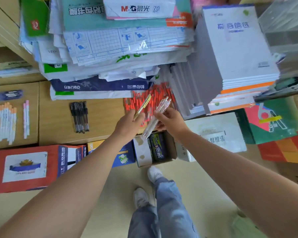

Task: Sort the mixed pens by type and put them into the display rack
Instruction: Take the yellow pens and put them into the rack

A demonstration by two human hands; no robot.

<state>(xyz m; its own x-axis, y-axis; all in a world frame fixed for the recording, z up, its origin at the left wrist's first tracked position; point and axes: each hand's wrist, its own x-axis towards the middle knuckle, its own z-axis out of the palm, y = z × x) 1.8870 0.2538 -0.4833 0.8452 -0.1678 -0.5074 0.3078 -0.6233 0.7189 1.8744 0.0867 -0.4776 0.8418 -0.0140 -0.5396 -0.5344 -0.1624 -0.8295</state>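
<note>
Over the heap of orange pens (150,98) on the counter (103,115), the left hand (130,121) pinches one yellow pen (142,106); the right hand (170,120) grips a loose bundle of clear pens (156,120), which could slip and remix.

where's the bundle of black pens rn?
Head view, left of centre: the black pens lie on the tan shelf top, between the orange-capped white pens further left and the left hand, below the stacked paper packs.
</note>
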